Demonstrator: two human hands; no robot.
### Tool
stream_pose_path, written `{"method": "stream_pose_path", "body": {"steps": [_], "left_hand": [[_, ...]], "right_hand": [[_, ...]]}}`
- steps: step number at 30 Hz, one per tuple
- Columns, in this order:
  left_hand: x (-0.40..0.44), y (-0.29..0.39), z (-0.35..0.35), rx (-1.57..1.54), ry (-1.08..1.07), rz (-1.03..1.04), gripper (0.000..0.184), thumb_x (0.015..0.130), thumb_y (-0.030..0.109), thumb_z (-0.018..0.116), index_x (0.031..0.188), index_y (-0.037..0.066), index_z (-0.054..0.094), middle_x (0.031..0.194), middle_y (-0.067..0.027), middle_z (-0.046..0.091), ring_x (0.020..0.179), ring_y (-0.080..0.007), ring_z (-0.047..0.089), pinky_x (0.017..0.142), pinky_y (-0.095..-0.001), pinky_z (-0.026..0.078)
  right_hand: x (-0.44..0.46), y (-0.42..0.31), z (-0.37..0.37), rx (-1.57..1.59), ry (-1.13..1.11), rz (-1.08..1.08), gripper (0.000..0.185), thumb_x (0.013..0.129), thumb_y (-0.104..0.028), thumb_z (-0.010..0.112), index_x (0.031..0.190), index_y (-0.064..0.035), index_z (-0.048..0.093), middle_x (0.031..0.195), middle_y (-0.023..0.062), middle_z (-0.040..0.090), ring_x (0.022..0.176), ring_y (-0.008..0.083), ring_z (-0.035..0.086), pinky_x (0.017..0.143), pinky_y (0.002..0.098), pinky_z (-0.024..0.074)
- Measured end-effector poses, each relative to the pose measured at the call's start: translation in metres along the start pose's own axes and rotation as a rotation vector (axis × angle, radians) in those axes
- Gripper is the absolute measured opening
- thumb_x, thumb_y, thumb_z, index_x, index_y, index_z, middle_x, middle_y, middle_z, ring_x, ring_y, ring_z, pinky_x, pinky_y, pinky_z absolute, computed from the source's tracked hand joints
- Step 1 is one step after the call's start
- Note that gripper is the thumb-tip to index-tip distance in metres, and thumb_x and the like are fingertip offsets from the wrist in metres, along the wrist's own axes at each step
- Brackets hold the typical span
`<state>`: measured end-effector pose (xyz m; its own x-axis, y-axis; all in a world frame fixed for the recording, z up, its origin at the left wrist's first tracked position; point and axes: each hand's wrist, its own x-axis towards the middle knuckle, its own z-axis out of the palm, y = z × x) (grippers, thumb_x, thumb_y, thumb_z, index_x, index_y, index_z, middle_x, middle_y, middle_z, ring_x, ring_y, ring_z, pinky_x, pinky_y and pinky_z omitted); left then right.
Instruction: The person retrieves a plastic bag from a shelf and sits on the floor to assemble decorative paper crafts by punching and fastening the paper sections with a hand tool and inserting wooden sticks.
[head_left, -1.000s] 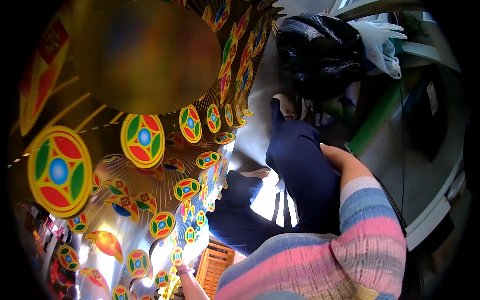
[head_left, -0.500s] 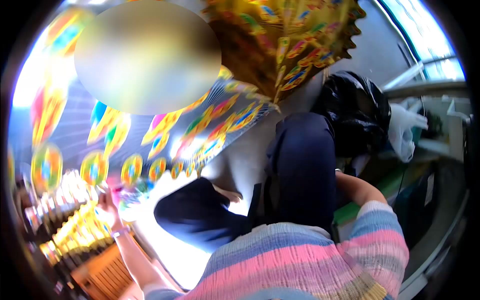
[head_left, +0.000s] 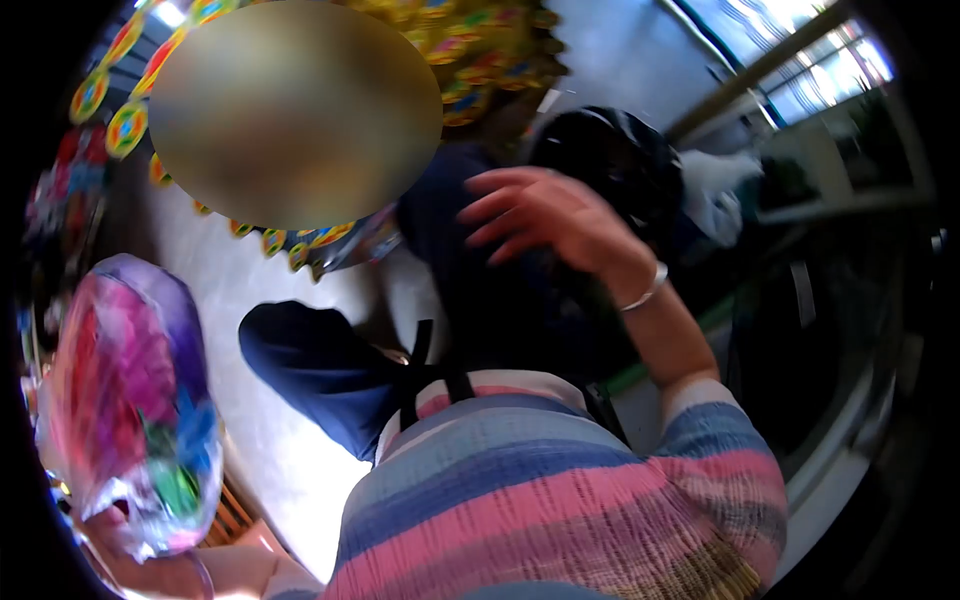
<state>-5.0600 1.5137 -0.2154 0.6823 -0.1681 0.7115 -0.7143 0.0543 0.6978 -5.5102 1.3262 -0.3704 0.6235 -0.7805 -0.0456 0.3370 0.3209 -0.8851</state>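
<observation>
At the far left, a clear plastic bag packed with pink, purple, blue and green material hangs upright, blurred by motion. My left hand grips its lower end, with the fingers mostly hidden by the bag and the view's edge. My right hand, with a bracelet at the wrist, is raised over my dark trousers. Its fingers are spread and hold nothing. Beyond it stands a gold decorated piece with a scalloped edge and colourful patterned shapes. A large blurred oval hides much of it.
A black plastic bag lies beyond my right hand, with a white plastic bag beside it. A slatted wooden piece shows at lower left, next to the bright floor. Oval ornaments edge the decorated piece.
My left hand has come back toward me with the colourful plastic bag. My right hand has risen from beside my knee. The view has turned left, and the decorated piece sits higher in it.
</observation>
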Motion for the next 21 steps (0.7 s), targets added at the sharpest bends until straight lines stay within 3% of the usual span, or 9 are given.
{"method": "stream_pose_path", "body": {"steps": [6,8,11,12,14,16,17,19,21], "left_hand": [[-0.059,0.062,0.087,-0.24,-0.536,0.279,0.04,0.081,0.029,0.064,0.103,-0.005,0.062,0.097,-0.0135,0.063,0.097,-0.0226,0.058,0.085,-0.0334,0.047],[-0.09,0.1,0.118,-0.313,-0.749,0.478,0.039,0.081,0.029,0.064,0.102,-0.005,0.062,0.098,-0.0131,0.063,0.096,-0.022,0.058,0.085,-0.0323,0.047],[-0.151,0.165,0.162,-0.334,-1.065,0.873,0.038,0.082,0.029,0.063,0.1,-0.004,0.062,0.098,-0.0126,0.062,0.095,-0.0212,0.058,0.084,-0.0306,0.047],[-0.178,0.181,0.179,-0.466,-1.207,0.817,0.038,0.082,0.029,0.062,0.1,-0.004,0.062,0.099,-0.0124,0.062,0.095,-0.0209,0.058,0.084,-0.03,0.046],[-0.242,0.201,0.222,-1.213,-1.507,0.197,0.008,0.086,0.003,0.059,0.089,-0.003,0.064,0.075,-0.0013,0.062,0.067,-0.0069,0.056,0.063,-0.019,0.045],[-0.297,0.202,0.237,-1.046,-1.69,0.27,0.006,0.083,0.009,0.066,0.083,0.003,0.065,0.062,0.0014,0.056,0.053,-0.0011,0.04,0.046,-0.0195,0.031],[-0.319,0.202,0.239,-0.943,-1.763,0.36,0.007,0.082,0.01,0.066,0.081,0.004,0.065,0.054,-0.0004,0.051,0.049,-0.002,0.038,0.043,-0.0211,0.031],[-0.37,0.188,0.242,-0.92,-1.857,0.257,0.007,0.082,0.013,0.065,0.082,0.006,0.065,0.051,-0.0019,0.05,0.047,-0.0041,0.04,0.042,-0.0234,0.033],[-0.414,0.163,0.245,-0.865,-1.965,0.153,0.012,0.085,0.011,0.065,0.079,0.001,0.061,0.059,0.0069,0.044,0.054,-0.0017,0.034,0.045,-0.0206,0.028]], "right_hand": [[-0.052,0.004,0.032,0.313,-0.146,-0.091,0.062,0.094,-0.043,0.041,0.14,-0.0026,0.027,0.127,0.0185,0.049,0.105,0.0298,0.058,0.083,0.0402,0.0515],[-0.074,0.005,0.004,0.187,0.062,-0.255,0.056,0.096,-0.04,0.04,0.14,-0.0073,0.027,0.114,0.0164,0.058,0.101,0.0264,0.06,0.074,0.0378,0.0551],[-0.12,0.008,-0.056,0.093,0.596,-0.378,0.051,0.096,-0.04,0.042,0.132,-0.0041,0.04,0.109,0.0124,0.061,0.095,0.0189,0.061,0.077,0.0323,0.0531],[-0.139,0.014,-0.076,0.142,0.66,-0.379,0.051,0.095,-0.041,0.043,0.128,-0.0032,0.045,0.108,0.0115,0.061,0.094,0.0177,0.061,0.078,0.031,0.052],[-0.173,0.011,-0.097,0.391,0.618,-0.41,0.05,0.093,-0.043,0.047,0.121,-0.002,0.052,0.108,0.0099,0.062,0.093,0.0161,0.061,0.083,0.0292,0.0499],[-0.195,0.031,-0.124,0.368,0.764,-0.363,0.046,0.091,-0.041,0.052,0.117,-0.0033,0.056,0.108,0.0086,0.063,0.095,0.0169,0.061,0.084,0.0291,0.0496],[-0.203,0.044,-0.132,0.352,0.832,-0.345,0.045,0.091,-0.04,0.053,0.117,-0.0033,0.056,0.108,0.0084,0.063,0.095,0.0169,0.061,0.084,0.0293,0.0495],[-0.215,0.075,-0.153,0.39,0.876,-0.295,0.041,0.088,-0.032,0.056,0.117,-0.0028,0.055,0.109,0.0094,0.062,0.095,0.0173,0.061,0.084,0.0302,0.0492],[-0.227,0.106,-0.169,0.386,0.841,-0.241,0.04,0.087,-0.028,0.057,0.117,-0.002,0.055,0.109,0.0098,0.062,0.094,0.0175,0.061,0.085,0.0301,0.0491]]}}
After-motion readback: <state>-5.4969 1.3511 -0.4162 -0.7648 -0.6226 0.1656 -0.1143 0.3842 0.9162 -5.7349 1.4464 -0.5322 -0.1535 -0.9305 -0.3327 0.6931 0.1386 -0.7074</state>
